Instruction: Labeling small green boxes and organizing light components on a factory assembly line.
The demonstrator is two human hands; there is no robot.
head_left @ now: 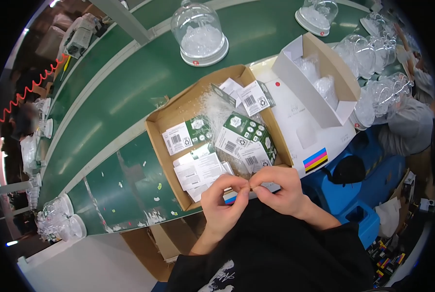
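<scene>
My left hand (222, 199) and my right hand (283, 190) meet fingertip to fingertip over the near edge of a shallow brown cardboard box (163, 163). Thumb and forefinger of each are pinched together. Whatever lies between them is too small to name. Inside the box are several green-and-white printed cards (242, 130) with barcodes, and a stack of white labels (198, 171) sits close to my left hand. A tangle of fine clear strands (217, 108) spreads among the cards.
A glass dome on a white base (201, 59) stands on the green conveyor (115, 97) beyond the box. To the right, an open white carton (295, 68) holds clear-wrapped pieces. More domes (378, 100) crowd the right, near another person (407, 126). Blue plastic stools (324, 192) stand below.
</scene>
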